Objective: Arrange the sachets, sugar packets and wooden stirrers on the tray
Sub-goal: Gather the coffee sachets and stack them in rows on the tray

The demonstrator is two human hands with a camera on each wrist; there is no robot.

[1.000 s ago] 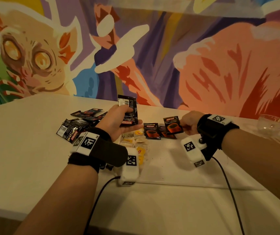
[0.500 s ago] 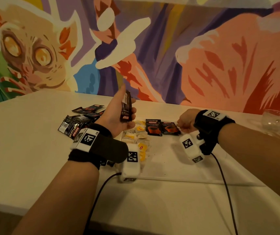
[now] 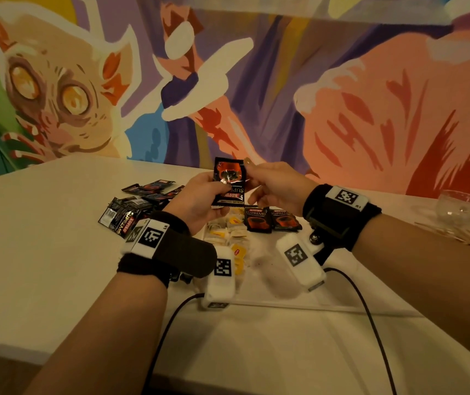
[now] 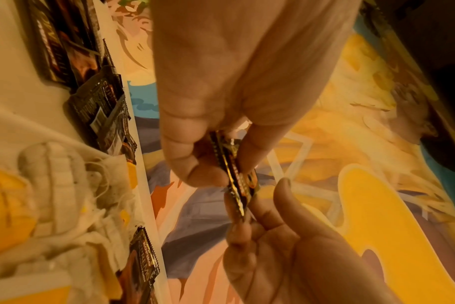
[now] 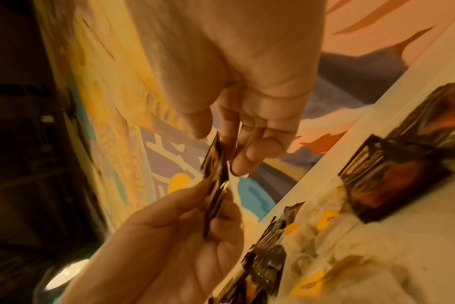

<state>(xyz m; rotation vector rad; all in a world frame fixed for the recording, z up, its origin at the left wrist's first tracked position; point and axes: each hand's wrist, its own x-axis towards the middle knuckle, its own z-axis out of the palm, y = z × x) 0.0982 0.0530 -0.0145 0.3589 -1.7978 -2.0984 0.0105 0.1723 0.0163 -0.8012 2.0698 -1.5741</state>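
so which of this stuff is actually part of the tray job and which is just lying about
Job:
held coffee sachet, in left hand and right hand
two sachets on the tray
sachet pile
wooden stirrers

Lying about:
glass cup
tea bags

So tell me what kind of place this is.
Probably a cafe or hospitality room: a bright painted mural fills the wall behind a white table laid with coffee sachets, tea bags and a glass cup.

Painted mural [image 3: 256,81] behind white table [image 3: 43,238]; clear glass cup [image 3: 461,206] at table's far right
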